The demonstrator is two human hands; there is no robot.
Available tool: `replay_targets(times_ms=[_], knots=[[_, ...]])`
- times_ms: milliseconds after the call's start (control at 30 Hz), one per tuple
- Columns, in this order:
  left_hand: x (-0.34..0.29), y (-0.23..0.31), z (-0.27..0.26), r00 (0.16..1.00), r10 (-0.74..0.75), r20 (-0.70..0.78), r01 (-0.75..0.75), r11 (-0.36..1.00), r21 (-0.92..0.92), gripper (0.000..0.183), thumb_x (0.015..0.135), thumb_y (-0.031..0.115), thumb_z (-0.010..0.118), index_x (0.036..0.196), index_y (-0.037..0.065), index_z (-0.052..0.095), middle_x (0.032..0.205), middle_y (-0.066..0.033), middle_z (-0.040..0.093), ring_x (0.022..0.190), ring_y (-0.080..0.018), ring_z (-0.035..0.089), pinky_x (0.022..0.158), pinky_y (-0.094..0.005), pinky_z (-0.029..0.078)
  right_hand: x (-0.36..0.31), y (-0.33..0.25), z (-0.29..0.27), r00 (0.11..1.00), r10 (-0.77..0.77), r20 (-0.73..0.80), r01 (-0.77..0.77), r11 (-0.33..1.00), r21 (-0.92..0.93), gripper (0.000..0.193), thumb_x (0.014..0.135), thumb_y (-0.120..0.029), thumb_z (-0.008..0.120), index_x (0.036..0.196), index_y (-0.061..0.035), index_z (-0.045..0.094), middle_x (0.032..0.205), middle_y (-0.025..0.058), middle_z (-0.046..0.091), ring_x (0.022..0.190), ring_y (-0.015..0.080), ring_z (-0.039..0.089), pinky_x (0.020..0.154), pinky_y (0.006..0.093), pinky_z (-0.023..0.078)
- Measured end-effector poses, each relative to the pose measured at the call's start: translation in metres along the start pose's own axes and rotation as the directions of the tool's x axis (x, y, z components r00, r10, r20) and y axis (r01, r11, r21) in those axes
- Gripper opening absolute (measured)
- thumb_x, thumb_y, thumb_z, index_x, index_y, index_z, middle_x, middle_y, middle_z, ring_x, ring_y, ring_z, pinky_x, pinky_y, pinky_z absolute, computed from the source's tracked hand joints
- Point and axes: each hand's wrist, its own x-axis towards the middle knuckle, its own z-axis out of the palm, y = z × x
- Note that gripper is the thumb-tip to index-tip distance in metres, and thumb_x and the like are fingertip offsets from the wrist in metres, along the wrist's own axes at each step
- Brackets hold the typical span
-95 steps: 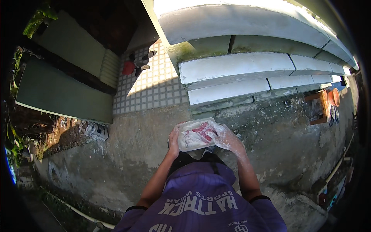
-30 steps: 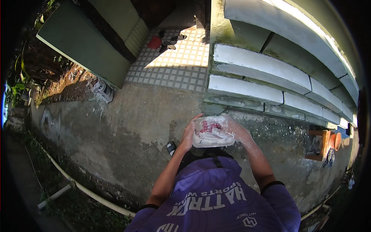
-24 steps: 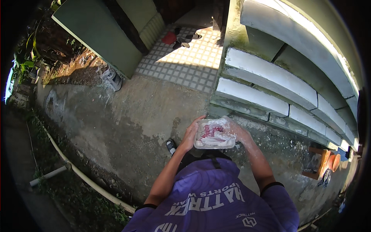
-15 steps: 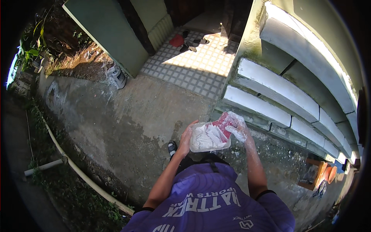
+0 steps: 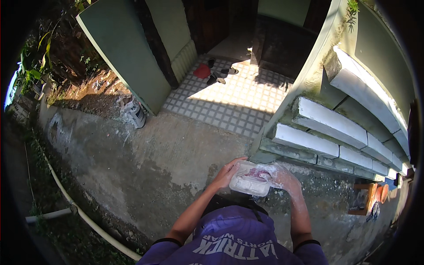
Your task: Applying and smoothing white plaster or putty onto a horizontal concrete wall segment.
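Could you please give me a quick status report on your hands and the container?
Left hand holding container, left side. Right hand, white-smeared, at its right side; grip unclear. Pink piece at the container, partly hidden by right hand.

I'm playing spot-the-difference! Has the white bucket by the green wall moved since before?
No: the white bucket still sits just left of the near end of the green wall.

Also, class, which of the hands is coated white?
The right hand, at the right of the container: it is smeared with white, while the left hand looks mostly clean.
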Motion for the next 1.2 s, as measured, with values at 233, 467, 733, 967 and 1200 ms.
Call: replay_targets(times_ms=[233,467,733,967,1200], knots=[[0.005,0.006,-0.043,0.997,0.013,0.072,-0.013,1.000,0.000,0.040,0.100,0.030,0.038,0.131,0.007,0.049,0.116,-0.0100,0.059,0.104,-0.0149,0.053,0.093,-0.0285,0.041,0.022,-0.056,0.003,0.997,0.074,-0.017,-0.070,0.984,0.167,0.047,0.079,-0.013,0.062,0.124,-0.0013,0.053,0.119,0.0195,0.058,0.108,0.0349,0.055,0.095,0.0381,0.043],[0.004,0.005,-0.062,0.995,-0.026,0.097,0.037,0.993,-0.111,0.044,0.100,0.034,0.038,0.131,0.005,0.048,0.117,-0.0078,0.058,0.105,-0.0138,0.053,0.095,-0.0278,0.040,0.015,-0.051,0.018,0.875,0.436,-0.209,-0.226,0.751,0.621,0.053,0.084,-0.009,0.066,0.131,0.0035,0.044,0.124,0.0138,0.056,0.114,0.0191,0.053,0.099,0.0322,0.042],[0.011,-0.027,-0.047,0.993,-0.041,0.108,0.050,0.995,-0.081,0.045,0.100,0.034,0.037,0.130,0.002,0.048,0.120,-0.0096,0.056,0.110,-0.0158,0.052,0.097,-0.0283,0.038,-0.024,-0.022,0.036,0.714,0.585,-0.384,0.059,0.496,0.866,0.046,0.084,-0.002,0.065,0.126,0.0017,0.046,0.113,0.0069,0.061,0.099,0.0125,0.059,0.085,0.0274,0.049],[-0.001,-0.059,-0.023,0.992,-0.102,-0.068,0.089,0.981,-0.170,0.048,0.100,0.036,0.036,0.130,0.000,0.047,0.120,-0.0119,0.056,0.111,-0.0190,0.052,0.099,-0.0309,0.038,-0.069,0.031,0.080,0.465,0.747,-0.475,0.527,0.198,0.826,0.046,0.084,0.003,0.061,0.126,-0.0058,0.045,0.113,0.0067,0.059,0.091,0.0181,0.063,0.080,0.0352,0.054],[-0.018,-0.095,-0.008,0.951,-0.153,-0.268,0.118,0.983,-0.143,0.049,0.100,0.037,0.034,0.130,0.000,0.047,0.122,-0.0122,0.055,0.112,-0.0219,0.053,0.100,-0.0332,0.039,-0.075,0.145,0.119,0.248,0.686,-0.684,0.194,0.656,0.729,0.034,0.086,0.001,0.058,0.116,-0.0034,0.042,0.103,0.0068,0.057,0.088,0.0158,0.060,0.075,0.0290,0.051]])
